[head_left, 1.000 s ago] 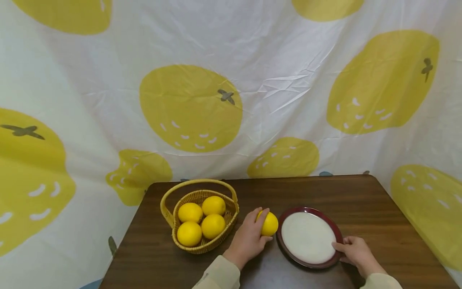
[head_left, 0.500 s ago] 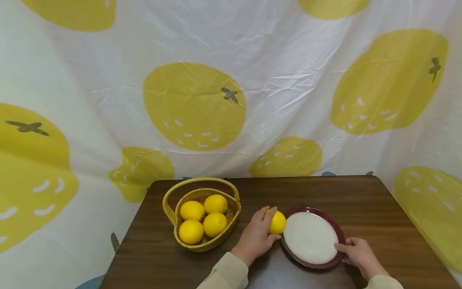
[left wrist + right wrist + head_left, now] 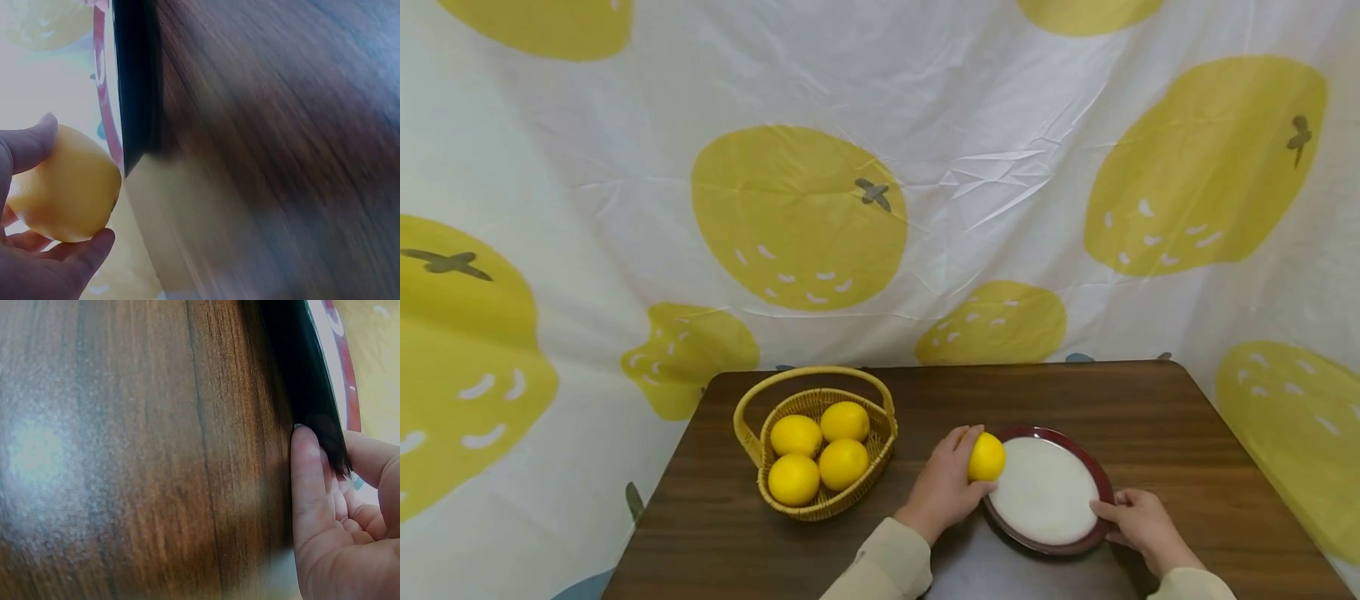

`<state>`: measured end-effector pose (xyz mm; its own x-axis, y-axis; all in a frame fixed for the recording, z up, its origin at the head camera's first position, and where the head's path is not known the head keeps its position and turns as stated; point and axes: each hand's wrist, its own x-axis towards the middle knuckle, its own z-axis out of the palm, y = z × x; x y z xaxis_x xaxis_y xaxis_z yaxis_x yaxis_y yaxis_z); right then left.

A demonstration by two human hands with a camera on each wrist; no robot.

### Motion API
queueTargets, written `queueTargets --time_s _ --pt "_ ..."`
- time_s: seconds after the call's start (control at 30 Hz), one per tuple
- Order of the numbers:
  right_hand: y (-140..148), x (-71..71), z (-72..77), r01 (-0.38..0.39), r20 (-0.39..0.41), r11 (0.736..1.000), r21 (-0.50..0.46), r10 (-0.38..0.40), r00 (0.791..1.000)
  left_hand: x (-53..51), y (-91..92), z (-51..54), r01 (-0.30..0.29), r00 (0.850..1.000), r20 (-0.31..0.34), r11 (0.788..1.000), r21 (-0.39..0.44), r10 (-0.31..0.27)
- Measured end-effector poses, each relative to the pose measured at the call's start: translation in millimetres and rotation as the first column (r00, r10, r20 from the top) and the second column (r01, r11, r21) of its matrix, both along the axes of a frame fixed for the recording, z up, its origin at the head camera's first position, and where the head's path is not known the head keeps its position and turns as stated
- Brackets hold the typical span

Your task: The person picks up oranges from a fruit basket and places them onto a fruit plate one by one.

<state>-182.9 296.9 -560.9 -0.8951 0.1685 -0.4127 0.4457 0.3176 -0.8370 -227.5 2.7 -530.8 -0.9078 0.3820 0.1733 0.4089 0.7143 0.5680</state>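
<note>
A lemon (image 3: pixel 987 457) is gripped by my left hand (image 3: pixel 942 485), just over the left rim of a round plate (image 3: pixel 1048 497). The plate has a white middle and a dark red rim. In the left wrist view, thumb and fingers are curled round the lemon (image 3: pixel 69 187), beside the plate's edge. My right hand (image 3: pixel 1144 527) pinches the plate's right rim, thumb on top. The right wrist view has the fingers of that hand (image 3: pixel 344 550) under the plate's dark underside (image 3: pixel 306 375). That edge appears slightly raised off the table.
A wicker basket (image 3: pixel 811 512) with an arched handle stands at the left of the brown wooden table (image 3: pixel 1157 417). Several lemons (image 3: pixel 793 479) lie in it. Behind the table hangs a white cloth (image 3: pixel 970 208) printed with large lemons.
My left hand has carried the lemon to the right, from beside the plate to above its left rim. The right hand keeps its pinch on the plate.
</note>
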Motion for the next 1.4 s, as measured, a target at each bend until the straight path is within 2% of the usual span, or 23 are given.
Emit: queueTargets --time_s 0.23,0.43,0.8,1.03,1.23,1.4 --pt "0.3 -0.8 0.0 -0.004 0.001 1.000 -0.007 0.004 1.000 -2.9 10.6 -1.9 -0.020 0.999 0.039 1.000 0.004 0.020" --pt "0.6 -1.7 -0.6 -0.001 0.012 1.000 -0.001 0.001 1.000 -4.9 16.5 -4.0 -0.014 0.998 0.061 1.000 0.013 0.013" --pt "2.9 -2.1 -2.4 -0.004 0.012 1.000 -0.016 0.004 1.000 -6.0 25.8 -7.1 0.001 0.998 0.061 1.000 0.015 -0.002" --pt "1.0 -1.3 -0.3 -0.002 0.020 1.000 -0.010 0.002 1.000 -6.3 31.7 -7.4 -0.014 0.997 0.077 1.000 -0.022 0.016" --pt "1.0 -0.3 0.8 0.000 0.014 1.000 -0.012 0.000 1.000 -7.0 37.9 -5.9 -0.029 0.994 0.102 0.999 -0.020 0.031" --pt "0.2 -0.6 0.8 0.008 0.016 1.000 -0.021 -0.008 1.000 -8.1 43.6 -4.0 -0.032 0.995 0.092 0.999 -0.027 0.034"
